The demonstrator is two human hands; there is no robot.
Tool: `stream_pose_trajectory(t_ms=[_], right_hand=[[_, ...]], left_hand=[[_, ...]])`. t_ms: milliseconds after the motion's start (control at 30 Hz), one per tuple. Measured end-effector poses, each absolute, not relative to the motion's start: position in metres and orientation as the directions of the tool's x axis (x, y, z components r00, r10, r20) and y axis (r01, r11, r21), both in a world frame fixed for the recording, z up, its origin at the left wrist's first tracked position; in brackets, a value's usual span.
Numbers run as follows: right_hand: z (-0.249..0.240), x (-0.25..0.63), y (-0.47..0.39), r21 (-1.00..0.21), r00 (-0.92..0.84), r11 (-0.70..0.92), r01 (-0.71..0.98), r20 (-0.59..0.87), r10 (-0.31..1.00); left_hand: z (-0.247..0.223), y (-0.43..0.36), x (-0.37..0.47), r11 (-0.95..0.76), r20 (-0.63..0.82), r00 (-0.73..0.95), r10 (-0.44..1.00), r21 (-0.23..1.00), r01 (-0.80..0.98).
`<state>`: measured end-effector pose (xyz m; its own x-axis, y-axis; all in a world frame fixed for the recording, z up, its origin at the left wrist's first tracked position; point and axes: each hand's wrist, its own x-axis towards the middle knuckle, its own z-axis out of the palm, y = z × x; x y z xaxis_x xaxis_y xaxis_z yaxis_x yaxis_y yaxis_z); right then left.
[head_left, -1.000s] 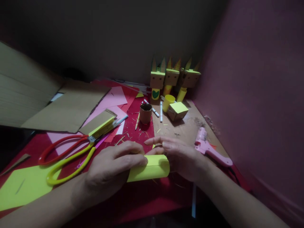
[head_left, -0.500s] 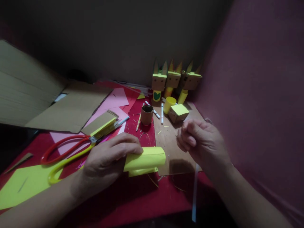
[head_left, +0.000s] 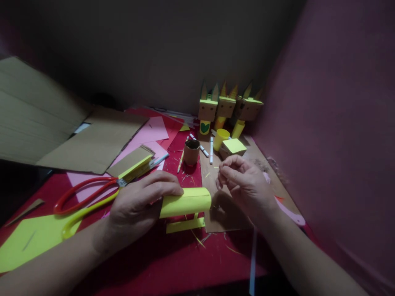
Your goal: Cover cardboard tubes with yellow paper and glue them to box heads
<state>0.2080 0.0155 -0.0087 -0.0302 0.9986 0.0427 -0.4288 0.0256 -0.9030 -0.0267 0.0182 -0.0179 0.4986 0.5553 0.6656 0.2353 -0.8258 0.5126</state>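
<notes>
My left hand [head_left: 142, 201] is wrapped round a rolled yellow paper tube [head_left: 188, 202], which lies sideways above the red cloth. To its right, my right hand [head_left: 243, 185] is raised over a cardboard sheet [head_left: 212, 220], thumb and fingertips pressed together; anything between them is too small to make out. Below the tube is a yellow paper strip [head_left: 185, 225]. Beyond the hands stand a small brown cardboard cylinder [head_left: 191, 154], a yellow cup-like roll [head_left: 219, 140] and a small box with a yellow top [head_left: 233, 146].
Scissors with red and yellow handles [head_left: 119, 183] lie left, near pink paper [head_left: 152, 129] and a large cardboard piece [head_left: 95, 139]. Several white markers [head_left: 211, 150] lie mid-table. Three box-headed figures [head_left: 207, 110] stand at the back. A pale blue strip [head_left: 253, 263] hangs at the front.
My right hand has moved left, nearer the tube's open end, uncovering a pink strip at the right. The tube in my left hand has shifted slightly up and left.
</notes>
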Motion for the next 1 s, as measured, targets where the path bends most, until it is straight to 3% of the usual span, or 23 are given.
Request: stream_pose_trajectory(t_ms=[133,233,300,367,500,633,800,1000], right_hand=[[-0.01,0.207,0.009,-0.945,-0.027,-0.025,-0.326,-0.017,0.999],[-0.011,0.207,0.006,-0.993,0.0,0.029,-0.113,0.029,1.0],[-0.01,0.206,0.006,-0.995,-0.066,0.074,0.06,0.07,0.995],[-0.01,0.204,0.007,-0.991,-0.191,0.043,0.123,0.019,0.981],[-0.01,0.197,0.006,-0.955,-0.548,-0.298,0.002,-0.25,0.798],[-0.012,0.192,0.005,-0.852,-0.727,-0.519,-0.067,-0.315,0.611],[-0.019,0.193,0.006,-0.841,-0.692,-0.535,-0.083,-0.338,0.638],[-0.023,0.196,0.008,-0.91,-0.567,-0.381,-0.162,-0.23,0.791]], left_hand=[[-0.019,0.017,-0.027,-0.805,0.63,0.516,0.58,0.542,0.242],[-0.019,0.015,-0.026,-0.796,0.617,0.529,0.584,0.563,0.222],[-0.018,0.013,-0.024,-0.797,0.616,0.537,0.576,0.57,0.201],[-0.019,0.011,-0.023,-0.799,0.609,0.553,0.568,0.569,0.193],[-0.023,0.009,-0.024,-0.783,0.589,0.565,0.578,0.595,0.182],[-0.025,0.01,-0.026,-0.773,0.558,0.605,0.568,0.614,0.16],[-0.018,0.012,-0.025,-0.712,0.489,0.607,0.627,0.675,0.191],[-0.004,0.024,-0.023,-0.382,0.248,0.397,0.884,0.872,0.307]])
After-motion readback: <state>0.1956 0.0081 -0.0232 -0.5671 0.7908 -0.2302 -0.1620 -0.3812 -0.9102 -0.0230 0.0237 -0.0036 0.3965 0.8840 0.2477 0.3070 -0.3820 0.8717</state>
